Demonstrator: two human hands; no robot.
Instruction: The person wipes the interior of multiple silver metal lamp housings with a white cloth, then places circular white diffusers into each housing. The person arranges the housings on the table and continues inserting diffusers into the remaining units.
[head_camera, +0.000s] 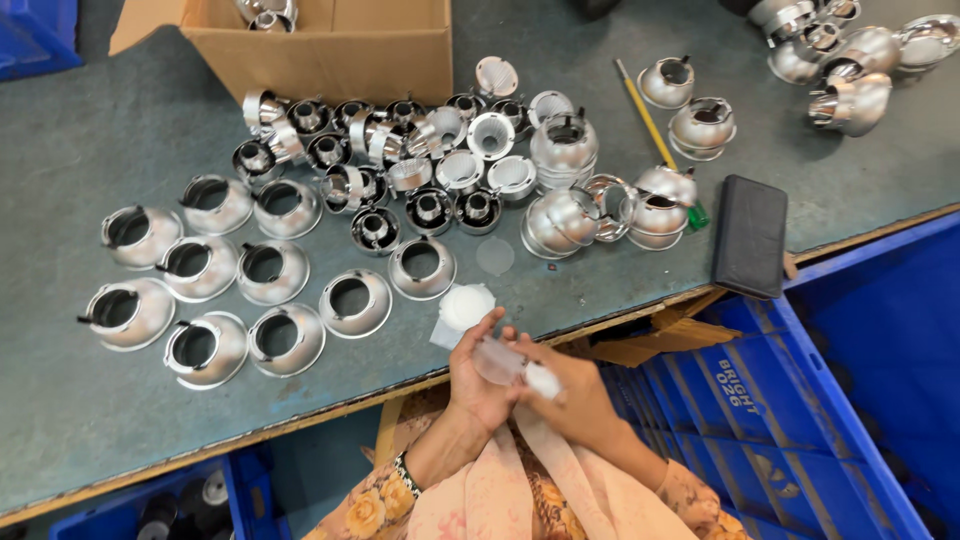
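My left hand (475, 385) holds a round frosted translucent disc (497, 360) at the table's near edge. My right hand (565, 392) touches the disc from the right with a small white piece (543, 380) pinched in its fingers. Just beyond my hands lies a stack of white round discs (466, 305) on the grey table (60, 400). One loose clear disc (494, 256) lies further back. Several shiny silver reflector cups (354, 302) with open centres sit in rows to the left.
A heap of smaller chrome lamp parts (420, 150) sits mid-table before a cardboard box (330, 45). A black pouch (751, 235) and a yellow-handled tool (648, 118) lie to the right. Blue crates (780, 420) stand below the table edge.
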